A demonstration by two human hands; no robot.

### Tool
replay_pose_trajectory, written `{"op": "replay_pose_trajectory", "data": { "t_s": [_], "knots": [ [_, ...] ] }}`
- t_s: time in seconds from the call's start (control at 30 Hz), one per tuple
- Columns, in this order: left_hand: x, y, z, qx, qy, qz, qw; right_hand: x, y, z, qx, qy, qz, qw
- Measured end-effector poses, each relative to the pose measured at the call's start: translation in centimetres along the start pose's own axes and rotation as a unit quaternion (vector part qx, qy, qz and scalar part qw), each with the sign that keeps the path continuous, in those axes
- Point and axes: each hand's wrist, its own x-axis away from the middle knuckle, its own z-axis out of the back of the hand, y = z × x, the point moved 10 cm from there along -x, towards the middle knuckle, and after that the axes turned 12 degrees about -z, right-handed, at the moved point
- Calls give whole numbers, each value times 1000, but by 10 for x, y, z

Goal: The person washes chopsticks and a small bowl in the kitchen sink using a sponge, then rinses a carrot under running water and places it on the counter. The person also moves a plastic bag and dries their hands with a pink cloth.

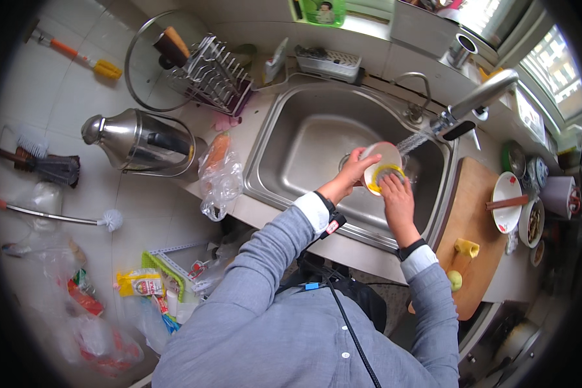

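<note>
My left hand grips a small white bowl by its side, thumb on top, and holds it tilted over the stainless steel sink. With fingers laid flat, my right hand presses a grey scrubbing pad with a yellow edge against the bowl. Part of the pad lies hidden under those fingers. From the chrome tap a stream of water runs down beside the bowl's far edge. A drain shows partly behind my left hand.
Right of the sink, a wooden cutting board carries a yellow piece of food and a pale green round fruit or vegetable. Bowls stand beyond it. Left are a bagged carrot, a steel kettle-like vessel and a metal rack.
</note>
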Motion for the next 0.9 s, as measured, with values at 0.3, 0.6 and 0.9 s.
{"op": "replay_pose_trajectory", "data": {
  "t_s": [0.3, 0.6, 0.9],
  "knots": [
    [17, -1, -5, 74, -2, -49, 996, 2, 19, 17, -69, -22, -101, 992],
    [32, -3, -34, -57, -141, 85, 985, -50, 1, 28, -143, 7, 58, 988],
    [21, 5, 0, -82, -35, 49, 995, -9, 22, 18, 69, -46, -76, 994]
  ]
}}
